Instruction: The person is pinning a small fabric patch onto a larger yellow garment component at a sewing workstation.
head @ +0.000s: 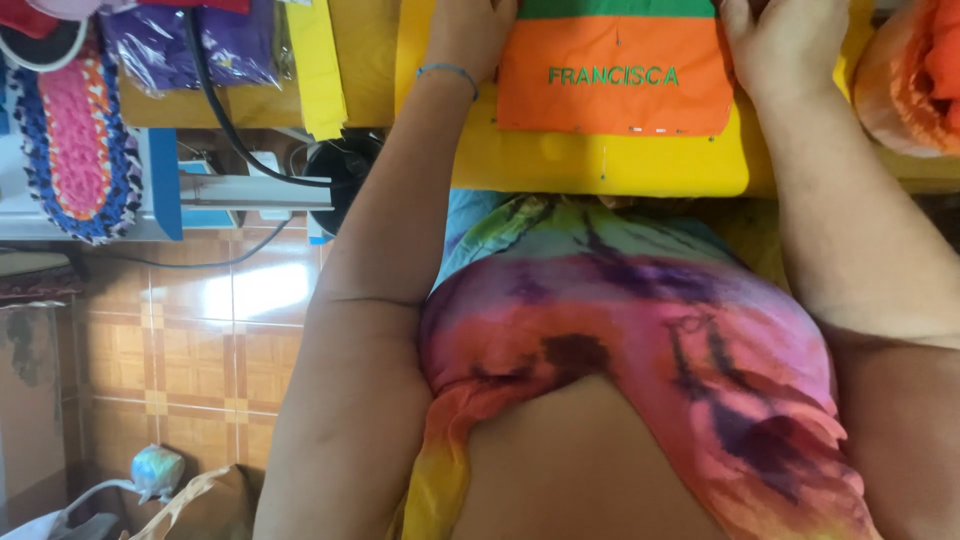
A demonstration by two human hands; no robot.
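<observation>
An orange fabric panel (615, 95) with green stitched lettering lies on a yellow fabric piece (600, 165) at the table's near edge, and a green strip (615, 8) borders its top. My left hand (470, 30) rests on the yellow fabric by the panel's left edge, a thin blue bracelet on its wrist. At the panel's upper right corner, my right hand (785, 40) presses down on the fabric. Both hands lie flat and grasp nothing. The fingertips run out of the frame's top.
A crocheted slipper sole (75, 140) in pink, orange and blue sits at far left. Purple bagged fabric (190, 45), a black cable (215, 110) and a yellow strip (315, 70) lie left of my arm. Orange cloth (915, 75) is bundled at right. Tiled floor (200, 340) lies below.
</observation>
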